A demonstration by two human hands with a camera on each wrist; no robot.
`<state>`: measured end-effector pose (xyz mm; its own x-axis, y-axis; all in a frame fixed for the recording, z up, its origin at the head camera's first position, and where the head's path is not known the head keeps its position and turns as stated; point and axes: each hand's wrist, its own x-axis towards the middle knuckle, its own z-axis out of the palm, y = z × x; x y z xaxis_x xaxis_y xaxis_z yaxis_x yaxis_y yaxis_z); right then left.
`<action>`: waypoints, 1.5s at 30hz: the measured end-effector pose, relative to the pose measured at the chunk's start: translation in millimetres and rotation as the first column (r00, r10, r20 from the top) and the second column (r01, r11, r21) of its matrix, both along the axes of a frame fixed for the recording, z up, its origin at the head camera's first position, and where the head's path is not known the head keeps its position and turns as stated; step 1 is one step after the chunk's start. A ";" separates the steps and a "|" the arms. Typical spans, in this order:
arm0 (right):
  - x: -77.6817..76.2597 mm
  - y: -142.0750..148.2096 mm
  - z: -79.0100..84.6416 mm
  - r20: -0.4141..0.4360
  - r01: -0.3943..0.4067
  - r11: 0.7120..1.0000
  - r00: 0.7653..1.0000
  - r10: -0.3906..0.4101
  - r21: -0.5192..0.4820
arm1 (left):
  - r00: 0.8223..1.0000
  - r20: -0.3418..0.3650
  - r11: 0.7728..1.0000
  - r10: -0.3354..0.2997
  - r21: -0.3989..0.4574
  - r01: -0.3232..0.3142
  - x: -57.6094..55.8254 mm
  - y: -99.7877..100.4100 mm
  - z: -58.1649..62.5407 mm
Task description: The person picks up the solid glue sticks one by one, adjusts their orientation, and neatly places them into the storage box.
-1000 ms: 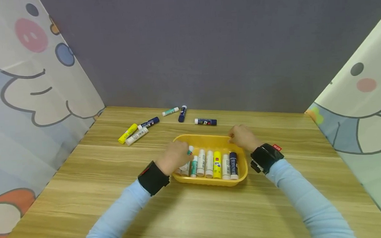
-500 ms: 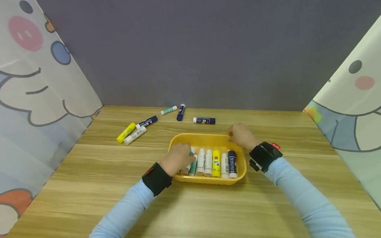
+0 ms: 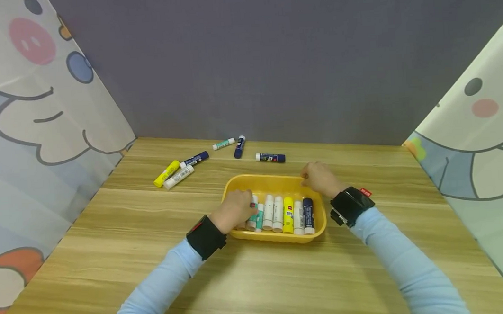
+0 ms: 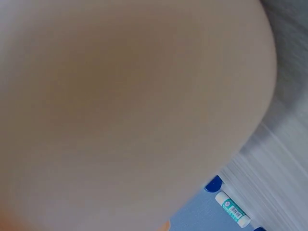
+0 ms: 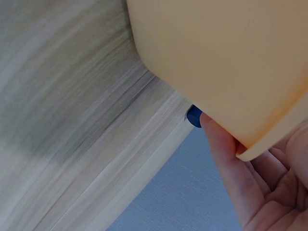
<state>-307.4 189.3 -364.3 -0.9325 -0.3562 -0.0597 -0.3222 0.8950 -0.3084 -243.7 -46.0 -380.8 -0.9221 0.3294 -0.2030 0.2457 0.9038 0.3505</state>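
A yellow plastic basket (image 3: 277, 238) stands on the table with a row of glue sticks in it, among them a yellow glue stick (image 3: 288, 216) and a dark blue glue stick (image 3: 308, 215). My left hand (image 3: 234, 209) reaches over the basket's left end, fingers curled at a white-and-green glue stick (image 3: 251, 221); its fingertips are mostly hidden. Only blurred skin of that hand fills most of the left wrist view. At the far right corner, my right hand (image 3: 320, 178) pinches the basket's rim, thumb and fingers on either side in the right wrist view.
Behind the basket lie a dark blue glue stick (image 3: 270, 158), another dark blue one (image 3: 239, 147) and a small green one (image 3: 223, 144). Farther left, yellow (image 3: 166, 174), white (image 3: 178, 177) and blue (image 3: 194, 159) glue sticks lie close together. A grey partition (image 3: 264, 71) rises behind the table.
The glue sticks at the basket's left end have shifted slightly right under my left hand, and the white-and-green one now stands more in line with the row. My right hand stays on the rim.
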 end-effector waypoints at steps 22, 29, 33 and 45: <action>-0.7 0.1 -0.2 0.005 0.015 1.000 1.000 -0.015 0.000 | 0.998 0.055 0.998 0.008 0.061 -0.011 1.3 -5.5 3.7; -0.6 0.6 -1.0 0.018 0.024 1.000 1.000 -0.024 0.007 | 0.999 0.033 0.999 0.040 0.036 -0.041 0.8 -7.7 5.7; -0.4 0.6 -1.7 0.021 0.027 1.000 0.999 -0.027 0.008 | 0.999 -0.015 0.999 0.046 0.006 -0.046 0.9 -10.5 7.8; -1.1 0.3 -2.7 0.026 0.049 0.999 0.998 -0.049 0.016 | 0.983 -0.166 0.988 0.081 0.141 -0.057 0.0 -33.6 20.7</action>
